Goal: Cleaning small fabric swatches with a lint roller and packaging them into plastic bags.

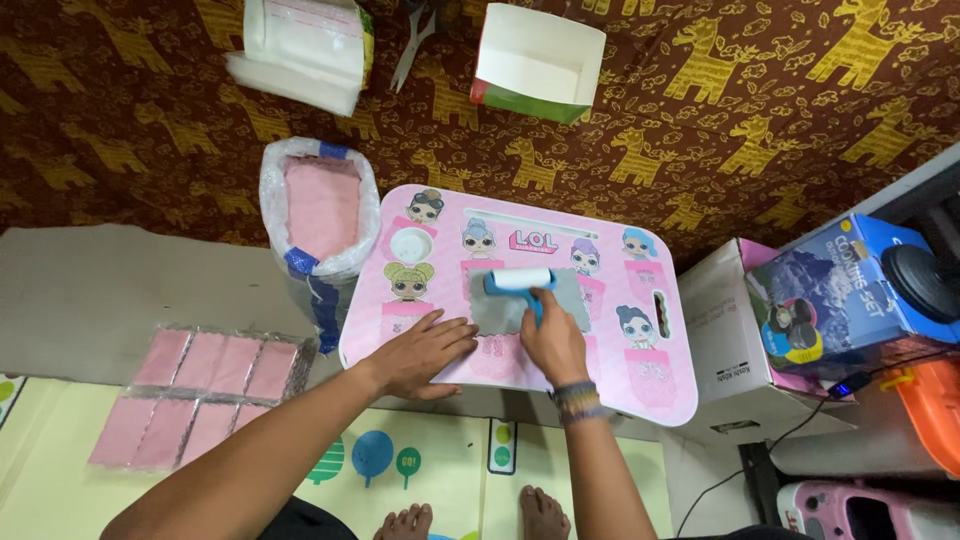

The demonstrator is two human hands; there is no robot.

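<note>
With the left hand (425,352) lying flat and open to pin the grey sheet (520,305) on the pink table (655,385), the right hand (552,340), its grip closed on the blue roller (520,281), ought to push in slow, even strokes

Left hand (425,352) flat; right hand (552,340) fingers curled.

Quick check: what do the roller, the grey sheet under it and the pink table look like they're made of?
Roller: white drum, likely foam or rubber, on a blue plastic handle gripped by the right hand.
Grey sheet: thin, matte, flat; possibly paper or film.
Pink table: smooth printed top, probably plastic or laminated board; left hand rests on it.
</note>
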